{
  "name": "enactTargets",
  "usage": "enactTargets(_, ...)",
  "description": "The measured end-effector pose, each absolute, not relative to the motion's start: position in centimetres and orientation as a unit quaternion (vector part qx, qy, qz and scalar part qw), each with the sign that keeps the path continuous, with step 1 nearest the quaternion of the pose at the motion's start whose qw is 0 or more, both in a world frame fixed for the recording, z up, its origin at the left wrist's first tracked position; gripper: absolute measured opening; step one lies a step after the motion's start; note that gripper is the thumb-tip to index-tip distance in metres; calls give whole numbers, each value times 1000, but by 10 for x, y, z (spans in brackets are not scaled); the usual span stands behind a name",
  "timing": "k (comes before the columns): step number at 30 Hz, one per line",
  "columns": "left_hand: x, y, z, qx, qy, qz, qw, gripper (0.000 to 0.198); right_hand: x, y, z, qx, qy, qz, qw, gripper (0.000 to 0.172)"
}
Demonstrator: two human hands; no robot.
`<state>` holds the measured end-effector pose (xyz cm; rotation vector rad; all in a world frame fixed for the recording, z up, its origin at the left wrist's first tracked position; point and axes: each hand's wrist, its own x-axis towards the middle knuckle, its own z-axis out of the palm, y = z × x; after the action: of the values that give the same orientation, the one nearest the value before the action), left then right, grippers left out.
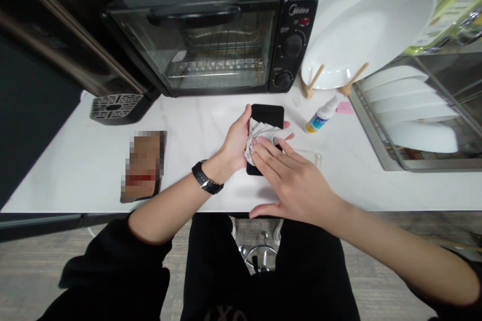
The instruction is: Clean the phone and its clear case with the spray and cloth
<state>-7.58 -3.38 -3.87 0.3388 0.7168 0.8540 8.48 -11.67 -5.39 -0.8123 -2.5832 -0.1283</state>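
Observation:
A black phone lies across my left hand, which grips it from the left and below, fingertips showing past its right edge. My right hand presses a crumpled pale grey cloth onto the phone's face, fingers fairly straight and thumb held apart. Much of the phone is covered by cloth and fingers. To the right stands a small white spray bottle with a blue and yellow label. Something clear, perhaps a phone case, lies partly behind my right hand.
A second phone-like slab, its face pixelated, lies at the left. A black toaster oven stands behind. Plates lean in a wooden rack, with a pink slip in front. A dish basket is at the right.

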Motion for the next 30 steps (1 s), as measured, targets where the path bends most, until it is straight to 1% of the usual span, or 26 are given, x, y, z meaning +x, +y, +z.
enactTargets(2, -78, -34, -38, 175, 347, 423, 819, 71, 89, -131, -56, -293, -933, -54, 202, 110)
enactTargets(4, -79, -34, -37, 189, 343, 441, 808, 73, 96, -141, -58, -304, -930, -59, 197, 111)
enactTargets(8, -80, -35, -34, 191, 331, 439, 813, 72, 111, -143, -61, -338, -919, -72, 188, 99)
enactTargets(11, -77, -35, -32, 181, 343, 433, 814, 69, 118, -130, -59, -361, -911, -79, 185, 98)
enactTargets(14, -73, -34, -33, 175, 359, 441, 804, 63, 117, -109, -54, -375, -902, -72, 201, 99)
enactTargets(18, -70, -34, -39, 180, 331, 460, 804, 58, 108, -79, -46, -387, -892, -48, 227, 98)
enactTargets(23, -70, -37, -42, 165, 333, 437, 819, 58, 90, -60, -43, -362, -900, -19, 242, 106)
enactTargets(26, -72, -37, -43, 151, 338, 425, 826, 60, 81, -70, -48, -346, -905, -23, 246, 106)
enactTargets(30, -75, -35, -41, 147, 323, 398, 846, 67, 77, -101, -55, -321, -915, -35, 243, 104)
